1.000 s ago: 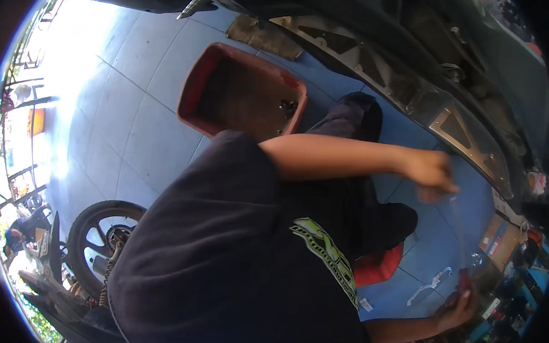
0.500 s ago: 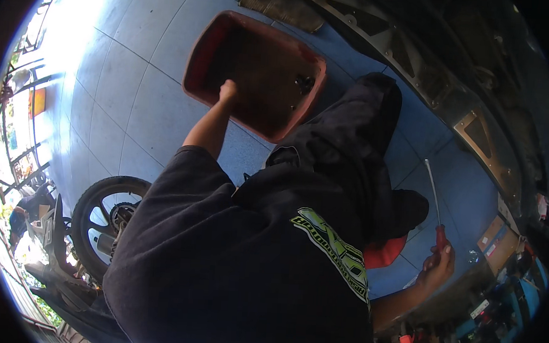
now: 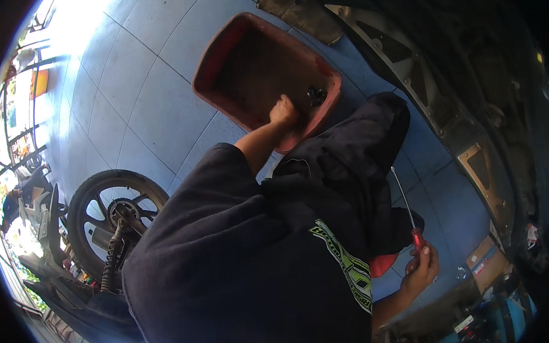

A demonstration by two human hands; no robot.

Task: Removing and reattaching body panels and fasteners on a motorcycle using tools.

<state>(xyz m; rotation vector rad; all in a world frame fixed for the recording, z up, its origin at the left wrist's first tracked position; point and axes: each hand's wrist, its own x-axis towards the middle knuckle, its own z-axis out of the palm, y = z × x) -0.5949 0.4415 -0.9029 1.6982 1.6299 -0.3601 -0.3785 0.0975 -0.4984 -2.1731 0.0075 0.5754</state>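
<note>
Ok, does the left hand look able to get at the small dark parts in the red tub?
Probably yes: the left hand is over the red tub, close beside the small dark parts, with nothing visible between them, though whether it holds something is unclear.

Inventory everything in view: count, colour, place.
tub: 1, red, upper centre
small parts: several, black, tub's right end
cardboard sheet: 1, brown, top centre
floor tiles: many, blue, around tub
motorcycle wheel: 1, black, lower left
bodywork: 1, dark, upper right
metal plates: at least 2, silver-brown, along bodywork
cardboard box: 1, brown, right
unidentified object: 1, red, lower right of centre
clutter: many, mixed, lower right
screwdriver: 1, red handle, right of centre
shirt: 1, black, green print, lower centre
trousers: 1 pair, dark, centre
left hand: 1, bare, at tub
right hand: 1, bare, on screwdriver
</note>
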